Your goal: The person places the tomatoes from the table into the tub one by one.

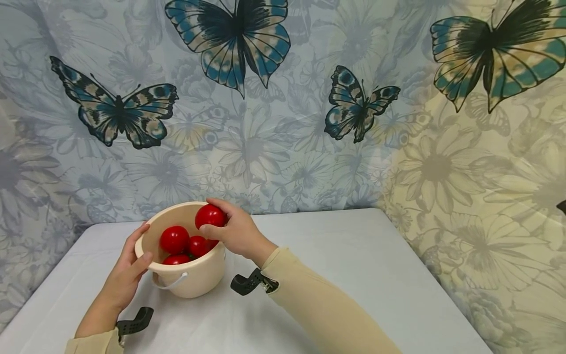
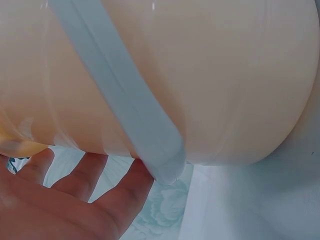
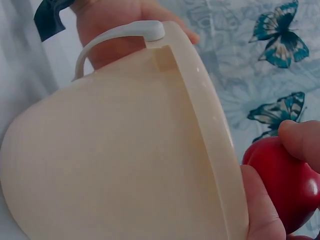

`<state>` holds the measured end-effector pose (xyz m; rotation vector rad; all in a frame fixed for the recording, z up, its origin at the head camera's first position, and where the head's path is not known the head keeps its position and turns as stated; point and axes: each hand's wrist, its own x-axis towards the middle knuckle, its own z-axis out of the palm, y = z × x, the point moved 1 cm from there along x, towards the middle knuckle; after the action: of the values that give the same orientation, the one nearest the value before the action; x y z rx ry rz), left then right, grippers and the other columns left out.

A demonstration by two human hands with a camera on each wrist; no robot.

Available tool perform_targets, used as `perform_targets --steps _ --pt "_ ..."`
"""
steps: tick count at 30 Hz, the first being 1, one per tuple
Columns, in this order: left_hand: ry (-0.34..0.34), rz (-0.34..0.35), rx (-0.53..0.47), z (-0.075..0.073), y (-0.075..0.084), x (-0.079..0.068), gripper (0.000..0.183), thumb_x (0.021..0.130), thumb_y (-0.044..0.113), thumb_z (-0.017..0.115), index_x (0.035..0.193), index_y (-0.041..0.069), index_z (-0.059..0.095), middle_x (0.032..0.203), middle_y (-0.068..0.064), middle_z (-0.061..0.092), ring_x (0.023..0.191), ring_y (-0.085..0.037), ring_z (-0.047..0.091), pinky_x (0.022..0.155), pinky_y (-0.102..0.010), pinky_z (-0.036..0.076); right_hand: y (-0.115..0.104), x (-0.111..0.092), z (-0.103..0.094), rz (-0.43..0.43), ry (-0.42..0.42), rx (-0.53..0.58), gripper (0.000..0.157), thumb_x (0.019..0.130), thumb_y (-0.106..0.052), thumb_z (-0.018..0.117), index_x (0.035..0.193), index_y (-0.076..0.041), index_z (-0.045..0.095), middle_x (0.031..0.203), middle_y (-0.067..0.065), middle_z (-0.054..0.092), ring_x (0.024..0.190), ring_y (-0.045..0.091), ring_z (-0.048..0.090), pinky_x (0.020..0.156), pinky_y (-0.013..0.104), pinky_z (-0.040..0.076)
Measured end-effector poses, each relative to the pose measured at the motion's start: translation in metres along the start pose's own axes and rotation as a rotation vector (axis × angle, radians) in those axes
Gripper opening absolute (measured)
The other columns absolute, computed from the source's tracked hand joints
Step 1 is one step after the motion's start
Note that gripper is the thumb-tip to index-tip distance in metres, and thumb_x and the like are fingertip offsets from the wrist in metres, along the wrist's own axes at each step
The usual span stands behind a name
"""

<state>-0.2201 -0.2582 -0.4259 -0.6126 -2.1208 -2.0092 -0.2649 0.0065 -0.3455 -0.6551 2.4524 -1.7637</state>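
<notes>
A cream plastic bucket (image 1: 201, 279) stands on the table with its mouth tipped toward me. My left hand (image 1: 120, 281) grips its left rim, thumb over the edge; in the left wrist view the fingers (image 2: 82, 175) lie along the wall beside the pale handle (image 2: 117, 82). Between thumb and fingers, my right hand (image 1: 242, 233) holds a glossy red tomato (image 1: 210, 215) at the bucket's right rim. The right wrist view shows this tomato (image 3: 280, 175) just beyond the rim (image 3: 220, 135). Several more tomatoes (image 1: 174, 239) lie inside, partly hidden by the near wall.
A white cloth covers the table (image 1: 353, 275), whose back edge meets a butterfly-patterned wall hanging (image 1: 265, 147). Black wrist mounts (image 1: 136, 320) sit on both forearms, the right one close to the bucket's side.
</notes>
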Motion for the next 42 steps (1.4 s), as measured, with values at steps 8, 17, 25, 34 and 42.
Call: perform_targets --steps 8,17,25,34,42 --pt "0.003 0.012 -0.014 0.000 -0.004 0.002 0.062 0.105 0.002 0.038 0.160 0.018 0.014 0.159 -0.012 0.009 0.134 -0.012 0.028 0.093 -0.014 0.040 -0.002 -0.001 0.000 -0.033 0.000 -0.043 0.066 0.090 -0.028 0.076 0.149 -0.031 0.047 0.130 -0.012 0.056 0.110 0.011 0.056 0.083 0.027 0.051" --pt "0.003 -0.017 -0.002 -0.002 -0.003 0.000 0.061 0.106 0.005 0.038 0.160 0.020 0.013 0.160 -0.014 0.005 0.135 -0.012 0.027 0.092 -0.014 0.041 0.002 -0.004 0.004 -0.039 -0.013 -0.030 0.065 0.089 -0.026 0.078 0.148 -0.032 0.049 0.143 -0.017 0.045 0.128 0.015 0.050 0.092 0.031 0.049" --pt "0.009 -0.016 -0.026 -0.002 -0.004 0.000 0.060 0.105 0.006 0.038 0.159 0.021 0.015 0.159 -0.012 0.008 0.133 -0.010 0.029 0.093 -0.014 0.041 0.004 -0.006 0.005 -0.032 -0.001 -0.040 0.064 0.089 -0.026 0.078 0.147 -0.031 0.050 0.145 -0.016 0.043 0.130 0.015 0.048 0.095 0.031 0.047" --pt "-0.007 -0.024 -0.041 0.000 -0.007 -0.006 0.060 0.106 0.005 0.036 0.159 0.018 0.012 0.160 -0.012 0.003 0.133 -0.006 0.029 0.094 -0.016 0.041 0.011 -0.009 0.008 -0.034 -0.007 -0.010 0.061 0.090 -0.027 0.077 0.144 -0.038 0.052 0.144 -0.017 0.043 0.130 0.014 0.048 0.095 0.033 0.048" --pt "-0.010 -0.023 -0.061 -0.003 -0.007 -0.010 0.061 0.106 0.005 0.036 0.159 0.020 0.011 0.158 -0.010 0.005 0.133 -0.008 0.028 0.094 -0.017 0.042 0.013 -0.012 0.014 -0.055 -0.002 0.004 0.059 0.091 -0.025 0.075 0.145 -0.031 0.053 0.143 -0.017 0.044 0.130 0.014 0.048 0.099 0.040 0.046"
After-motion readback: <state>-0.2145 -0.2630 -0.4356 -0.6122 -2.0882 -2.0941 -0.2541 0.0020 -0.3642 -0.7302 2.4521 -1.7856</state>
